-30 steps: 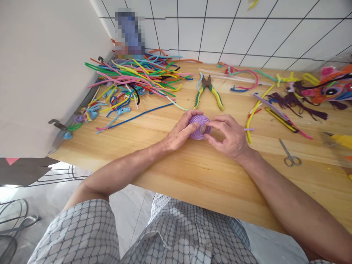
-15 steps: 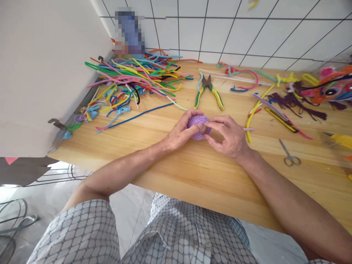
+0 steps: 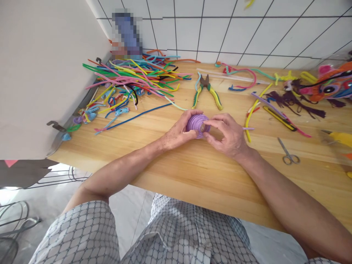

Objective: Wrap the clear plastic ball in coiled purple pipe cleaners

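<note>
A round purple coil (image 3: 195, 125), wound in rings with a small opening at its right side, is held above the wooden table (image 3: 170, 165). My left hand (image 3: 180, 134) wraps its left side, fingers over the top and thumb along the lower front. At the coil's right edge, the thumb and index finger of my right hand (image 3: 227, 135) pinch around the opening. Pliers (image 3: 205, 88) with green and yellow handles lie just behind the coil, jaws pointing to the wall.
Many coloured pipe cleaners (image 3: 137, 75) are heaped at the back left. To the right lie a yellow cutter (image 3: 279, 118), small scissors (image 3: 288, 156), loose stems and a colourful figure (image 3: 330, 86). A white panel (image 3: 46, 80) stands at the left, with a tiled wall behind.
The coil has turned slightly, so its opening faces more to the right. My left thumb has slid down and away from the opening. The view has shifted a little.
</note>
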`<state>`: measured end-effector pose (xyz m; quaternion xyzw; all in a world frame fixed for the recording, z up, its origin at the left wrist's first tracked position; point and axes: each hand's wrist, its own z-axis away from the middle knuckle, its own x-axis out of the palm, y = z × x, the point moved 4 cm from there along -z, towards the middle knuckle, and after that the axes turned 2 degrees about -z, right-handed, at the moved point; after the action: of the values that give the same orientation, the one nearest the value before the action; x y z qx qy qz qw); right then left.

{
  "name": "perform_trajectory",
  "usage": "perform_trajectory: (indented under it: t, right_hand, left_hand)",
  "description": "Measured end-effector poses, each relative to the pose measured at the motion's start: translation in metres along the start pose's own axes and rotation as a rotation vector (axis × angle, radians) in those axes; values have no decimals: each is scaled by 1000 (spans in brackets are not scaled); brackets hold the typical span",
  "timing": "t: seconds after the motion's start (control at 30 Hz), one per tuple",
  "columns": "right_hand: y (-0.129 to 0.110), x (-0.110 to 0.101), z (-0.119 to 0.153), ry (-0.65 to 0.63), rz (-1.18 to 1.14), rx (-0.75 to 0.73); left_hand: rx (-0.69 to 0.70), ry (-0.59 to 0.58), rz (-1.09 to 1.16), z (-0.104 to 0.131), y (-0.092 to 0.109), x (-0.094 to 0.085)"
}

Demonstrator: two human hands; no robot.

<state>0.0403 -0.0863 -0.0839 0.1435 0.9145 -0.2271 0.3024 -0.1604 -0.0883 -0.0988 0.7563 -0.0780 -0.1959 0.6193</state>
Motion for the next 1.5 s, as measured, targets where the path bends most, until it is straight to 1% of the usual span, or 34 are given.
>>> perform_trajectory:
  t: [0.17, 0.37, 0.6, 0.87, 1.1, 1.27, 1.37, 1.5]
  right_hand:
    - [0, 1, 0, -23, -9, 33]
    - [-2, 1, -1, -2, 33, -24]
    - [1, 1, 1, -22, -2, -7]
    - [-2, 1, 0, -12, 70, -46]
    - [-1, 1, 1, -32, 71, -14]
    - [-4, 1, 0, 4, 64, -35]
    - [-5, 1, -1, 23, 41, -51]
    - [-5, 2, -1, 10, 58, -51]
  left_hand:
    - [-1, 7, -8, 2, 0, 0]
    - [10, 9, -18, 2, 1, 1]
    - [13, 19, -21, 2, 1, 1]
    - [28, 23, -50, 1, 2, 0]
    - [42, 23, -46, 2, 1, 1]
    - [24, 22, -36, 2, -1, 0]
    - [24, 9, -38, 2, 1, -2]
    - [6, 12, -51, 4, 7, -2]
